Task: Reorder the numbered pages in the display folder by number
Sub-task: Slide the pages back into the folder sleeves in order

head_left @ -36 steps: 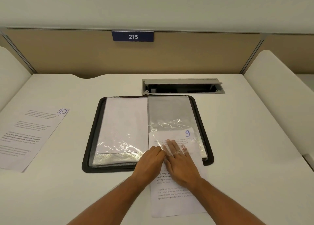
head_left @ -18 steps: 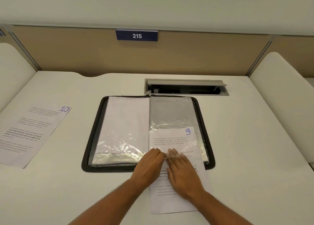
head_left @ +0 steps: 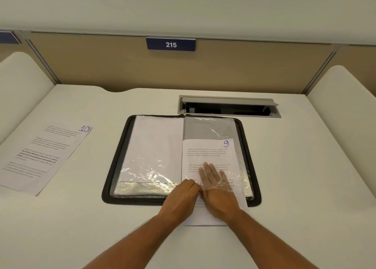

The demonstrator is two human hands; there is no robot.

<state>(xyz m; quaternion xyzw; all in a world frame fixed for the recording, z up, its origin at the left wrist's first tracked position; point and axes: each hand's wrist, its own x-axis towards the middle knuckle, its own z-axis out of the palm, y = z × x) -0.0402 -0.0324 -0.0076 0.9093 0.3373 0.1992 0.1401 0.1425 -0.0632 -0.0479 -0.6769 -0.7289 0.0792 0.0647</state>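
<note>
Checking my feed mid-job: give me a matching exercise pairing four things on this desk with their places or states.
Things:
1. white printed page marked 9
2. white printed page marked 10
3. right hand
4. grey metal cable hatch

Places or states:
A. lid raised, behind the black display folder
B. flat on the desk, left of the folder
C. partly inside the folder's right clear sleeve
D. fingers under clear plastic, flat on a page

Pairs: 1-C, 2-B, 3-D, 4-A

A blue sign (head_left: 171,44) on the partition reads "215"; one page (head_left: 209,153) bears "9", another (head_left: 44,155) "10"
</note>
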